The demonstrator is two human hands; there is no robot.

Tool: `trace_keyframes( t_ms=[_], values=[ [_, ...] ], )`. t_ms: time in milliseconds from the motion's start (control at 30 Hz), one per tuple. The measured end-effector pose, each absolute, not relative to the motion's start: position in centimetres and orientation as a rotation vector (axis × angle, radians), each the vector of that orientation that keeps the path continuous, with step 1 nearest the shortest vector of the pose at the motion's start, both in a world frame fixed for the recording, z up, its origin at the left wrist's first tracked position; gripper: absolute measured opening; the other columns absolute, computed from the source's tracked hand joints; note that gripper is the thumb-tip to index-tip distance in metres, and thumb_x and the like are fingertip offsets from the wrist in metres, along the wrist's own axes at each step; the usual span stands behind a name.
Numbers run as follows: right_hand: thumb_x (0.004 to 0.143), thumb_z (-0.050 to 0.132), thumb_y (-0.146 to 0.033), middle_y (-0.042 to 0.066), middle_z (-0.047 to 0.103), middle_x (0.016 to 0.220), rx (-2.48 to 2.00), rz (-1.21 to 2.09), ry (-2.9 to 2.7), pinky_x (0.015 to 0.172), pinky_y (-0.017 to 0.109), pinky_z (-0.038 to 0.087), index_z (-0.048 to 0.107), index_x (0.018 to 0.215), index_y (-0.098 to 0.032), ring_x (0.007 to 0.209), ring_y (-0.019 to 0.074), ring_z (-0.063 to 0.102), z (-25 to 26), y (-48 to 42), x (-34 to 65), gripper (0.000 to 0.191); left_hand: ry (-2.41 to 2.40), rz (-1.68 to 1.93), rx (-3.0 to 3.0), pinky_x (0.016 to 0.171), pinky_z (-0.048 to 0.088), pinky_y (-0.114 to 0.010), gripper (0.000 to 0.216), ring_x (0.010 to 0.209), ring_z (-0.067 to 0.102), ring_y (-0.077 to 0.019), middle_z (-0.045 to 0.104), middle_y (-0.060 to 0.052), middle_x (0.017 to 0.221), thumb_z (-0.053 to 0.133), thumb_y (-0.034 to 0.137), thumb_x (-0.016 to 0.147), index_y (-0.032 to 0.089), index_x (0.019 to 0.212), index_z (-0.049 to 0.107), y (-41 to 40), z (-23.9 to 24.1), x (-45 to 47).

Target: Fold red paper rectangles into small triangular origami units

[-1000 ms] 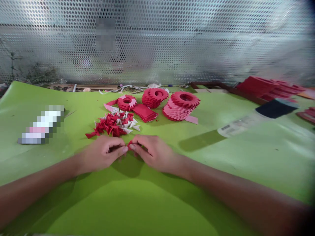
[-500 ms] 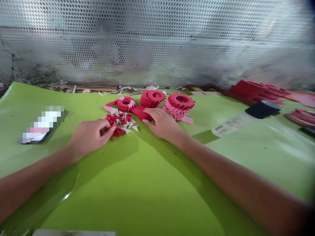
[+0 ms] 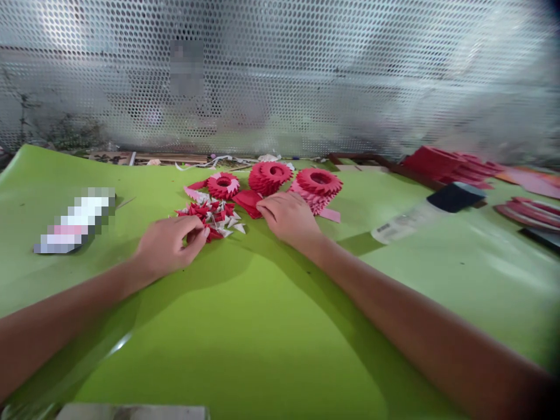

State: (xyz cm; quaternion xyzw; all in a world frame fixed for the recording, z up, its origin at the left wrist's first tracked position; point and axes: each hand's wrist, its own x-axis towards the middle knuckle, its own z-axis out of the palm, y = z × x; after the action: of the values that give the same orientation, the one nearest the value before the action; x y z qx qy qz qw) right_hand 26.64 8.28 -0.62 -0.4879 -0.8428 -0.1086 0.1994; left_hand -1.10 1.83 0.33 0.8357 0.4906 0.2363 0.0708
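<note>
My left hand (image 3: 175, 242) is closed in a pinch at the near left edge of a pile of small red and white folded paper pieces (image 3: 225, 220), with a red folded piece (image 3: 214, 234) at its fingertips. My right hand (image 3: 291, 217) has its fingers drawn together on the edge of some flat red paper pieces (image 3: 248, 202); its fingertips partly hide them. Behind stand rings built of folded paper: a small red and pink ring (image 3: 212, 186), a red stack (image 3: 262, 179), and a taller stack (image 3: 312, 204), red above and pink below.
A phone (image 3: 74, 224) lies at left on the green sheet (image 3: 245, 338). At right lies a clear bottle with a dark cap (image 3: 455, 197). Red paper stacks (image 3: 446, 166) and coiled strips (image 3: 527, 211) are farther right. A perforated metal panel (image 3: 280, 76) rises behind the table.
My right hand's fingers have drawn closer together on the red paper. My left hand has shifted slightly right along the pile, and the spiky red piece at its fingertips shows less.
</note>
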Motion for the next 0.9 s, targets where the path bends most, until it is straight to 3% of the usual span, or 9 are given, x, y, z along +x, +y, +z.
trace_keyframes(
  t_ms=[333,500,633,767,900],
  values=[
    [0.096,0.056,-0.028,0.008,0.078,0.089,-1.200,-0.464,-2.122,0.088,0.040,0.045,0.071,0.088,-0.019,0.089,0.0254,0.069,-0.3,7.9,27.0,0.019,1.410,0.824,2.638,0.048,0.034,-0.022,0.037,0.046,0.054,-0.0113,0.068,-0.001,0.060,0.044,0.036,0.097,0.016,0.074,0.067,1.9,0.1,-1.2],
    [0.098,0.047,-0.031,0.005,0.068,0.080,-0.998,-0.129,-1.915,0.072,0.033,0.044,0.058,0.085,-0.020,0.072,0.0194,0.061,0.0,6.8,26.3,0.021,1.347,0.868,2.703,0.047,0.036,-0.021,0.036,0.046,0.056,-0.0109,0.072,-0.002,0.066,0.045,0.032,0.097,0.016,0.079,0.070,1.9,-0.2,-1.3],
    [0.100,0.042,-0.038,-0.001,0.049,0.063,-1.095,0.249,-1.889,0.055,0.028,0.033,0.047,0.074,-0.022,0.058,0.0147,0.046,-0.1,6.9,26.1,0.031,1.310,0.881,2.727,0.047,0.036,-0.021,0.034,0.046,0.055,-0.0106,0.072,-0.002,0.066,0.046,0.031,0.097,0.016,0.079,0.071,1.9,-0.3,-1.3],
    [0.099,0.046,-0.042,-0.004,0.037,0.058,-1.204,0.410,-2.014,0.053,0.028,0.027,0.036,0.065,-0.022,0.053,0.0120,0.036,-0.5,7.3,26.2,0.040,1.294,0.888,2.736,0.047,0.037,-0.021,0.033,0.046,0.055,-0.0104,0.071,-0.002,0.065,0.047,0.029,0.097,0.016,0.079,0.070,1.9,-0.4,-1.3],
    [0.100,0.045,-0.041,-0.003,0.042,0.062,-1.223,0.375,-2.035,0.055,0.028,0.029,0.040,0.069,-0.021,0.056,0.0127,0.040,-0.6,7.4,26.0,0.037,1.258,0.911,2.744,0.046,0.037,-0.020,0.032,0.045,0.055,-0.0099,0.071,-0.001,0.064,0.048,0.028,0.097,0.016,0.079,0.070,2.0,-0.5,-1.4]
  ],
)
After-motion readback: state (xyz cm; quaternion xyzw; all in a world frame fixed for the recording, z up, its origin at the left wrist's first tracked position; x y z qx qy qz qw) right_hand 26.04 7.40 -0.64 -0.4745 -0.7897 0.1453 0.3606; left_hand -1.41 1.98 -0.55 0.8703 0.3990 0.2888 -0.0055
